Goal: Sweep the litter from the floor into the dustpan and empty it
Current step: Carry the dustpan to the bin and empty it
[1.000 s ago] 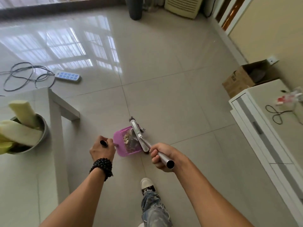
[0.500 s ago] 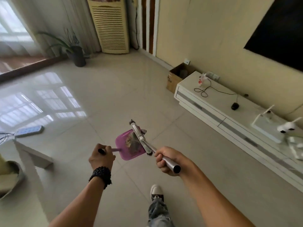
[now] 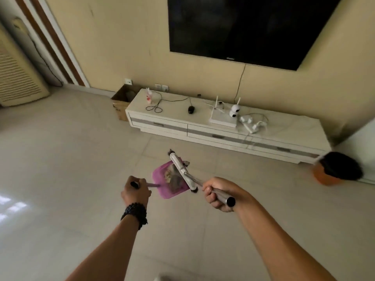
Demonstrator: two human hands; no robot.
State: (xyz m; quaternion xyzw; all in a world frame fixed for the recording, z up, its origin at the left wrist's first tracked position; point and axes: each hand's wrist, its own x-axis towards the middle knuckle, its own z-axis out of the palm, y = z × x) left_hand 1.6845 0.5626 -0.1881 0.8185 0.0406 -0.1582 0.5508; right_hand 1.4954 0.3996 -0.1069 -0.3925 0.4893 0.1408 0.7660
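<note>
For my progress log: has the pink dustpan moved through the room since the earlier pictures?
Yes. The pink dustpan, held in the left hand, was beside a table leg earlier; now it faces the white TV cabinet, carried rightward toward the orange bin.

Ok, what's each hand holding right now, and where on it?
The left hand grips the pink dustpan by the end of its handle. The right hand grips the broom near the top of its metal pole.
</note>
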